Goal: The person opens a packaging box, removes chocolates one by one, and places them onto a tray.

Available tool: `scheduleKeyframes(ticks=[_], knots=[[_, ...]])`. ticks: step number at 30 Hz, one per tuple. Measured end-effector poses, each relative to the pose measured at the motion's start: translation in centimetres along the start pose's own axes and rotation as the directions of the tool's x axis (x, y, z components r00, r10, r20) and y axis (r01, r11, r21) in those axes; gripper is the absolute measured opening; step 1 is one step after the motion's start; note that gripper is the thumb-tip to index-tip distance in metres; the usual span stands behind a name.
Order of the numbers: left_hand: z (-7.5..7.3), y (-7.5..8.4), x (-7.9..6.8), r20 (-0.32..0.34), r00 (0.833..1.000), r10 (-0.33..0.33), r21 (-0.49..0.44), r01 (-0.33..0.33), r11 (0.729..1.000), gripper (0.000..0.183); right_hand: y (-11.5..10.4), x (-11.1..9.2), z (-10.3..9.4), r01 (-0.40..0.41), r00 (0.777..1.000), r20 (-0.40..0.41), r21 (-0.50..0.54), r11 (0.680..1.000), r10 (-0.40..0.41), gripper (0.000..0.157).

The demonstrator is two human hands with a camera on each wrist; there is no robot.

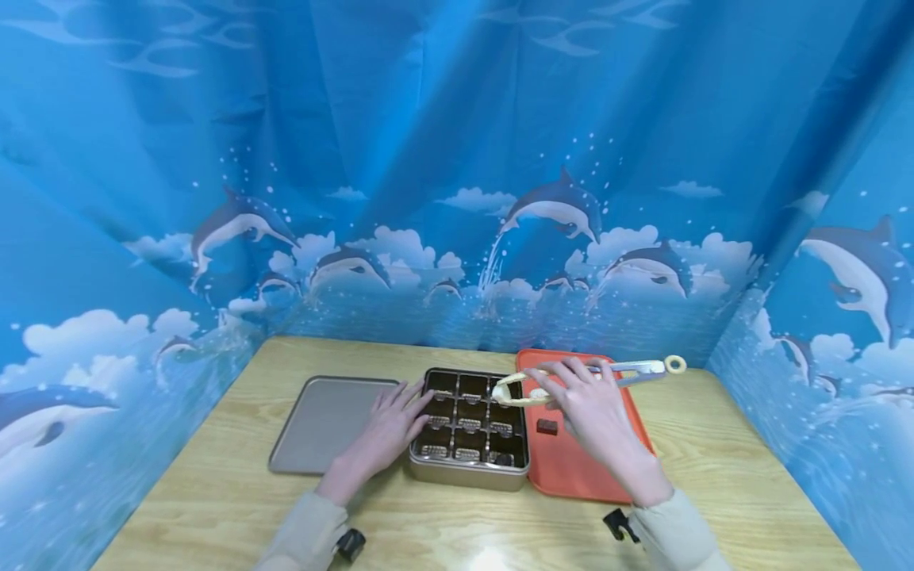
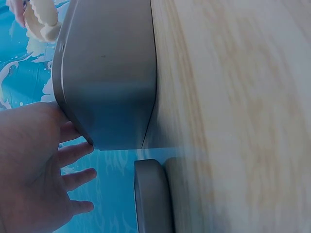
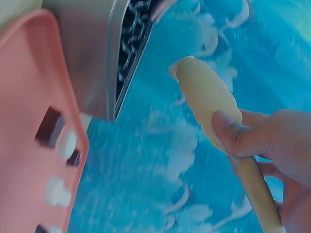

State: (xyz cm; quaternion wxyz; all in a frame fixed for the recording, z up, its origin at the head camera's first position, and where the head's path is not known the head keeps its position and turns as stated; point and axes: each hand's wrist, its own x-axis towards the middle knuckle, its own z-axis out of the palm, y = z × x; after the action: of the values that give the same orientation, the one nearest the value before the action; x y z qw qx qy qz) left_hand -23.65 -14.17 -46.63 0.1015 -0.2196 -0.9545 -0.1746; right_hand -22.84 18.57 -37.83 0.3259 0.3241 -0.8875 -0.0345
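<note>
My right hand (image 1: 589,408) grips a pair of cream and grey tongs (image 1: 646,368), holding them level above the right side of the divided metal tin (image 1: 467,474). Between the tong tips is a small white piece (image 1: 498,393); its kind is hard to tell. The tin has several square compartments with ridged liners, and a dark piece (image 1: 505,460) lies in the front right one. My left hand (image 1: 382,432) rests at the tin's left rim, fingers spread, thumb and index finger touching the edge (image 2: 77,127).
Right of the tin lies a red tray (image 1: 571,468) with a dark brown block (image 1: 547,427) and several dark and white pieces (image 3: 57,191). A flat grey lid (image 1: 332,424) lies to the left. Behind the wooden table hangs a blue dolphin curtain (image 1: 428,198).
</note>
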Motion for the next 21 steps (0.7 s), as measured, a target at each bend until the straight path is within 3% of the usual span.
scheduleKeyframes(ticks=[7,11,21], knots=[[0.1,-0.2,0.0,-0.006,1.000,0.001,-0.006,-0.001,1.000,0.049,3.2,-2.4,0.3,-0.130,0.991,-0.047,-0.011,0.992,0.129,0.063],[0.2,-0.2,-0.1,-0.005,1.000,-0.003,-0.011,0.003,1.000,0.049,4.6,-3.7,0.3,-0.185,0.983,-0.021,-0.019,0.983,0.185,0.064],[0.0,0.0,0.1,-0.004,1.000,-0.007,-0.005,0.007,1.000,0.048,5.9,-6.7,0.8,-0.223,0.969,0.093,-0.050,0.974,0.227,0.064]])
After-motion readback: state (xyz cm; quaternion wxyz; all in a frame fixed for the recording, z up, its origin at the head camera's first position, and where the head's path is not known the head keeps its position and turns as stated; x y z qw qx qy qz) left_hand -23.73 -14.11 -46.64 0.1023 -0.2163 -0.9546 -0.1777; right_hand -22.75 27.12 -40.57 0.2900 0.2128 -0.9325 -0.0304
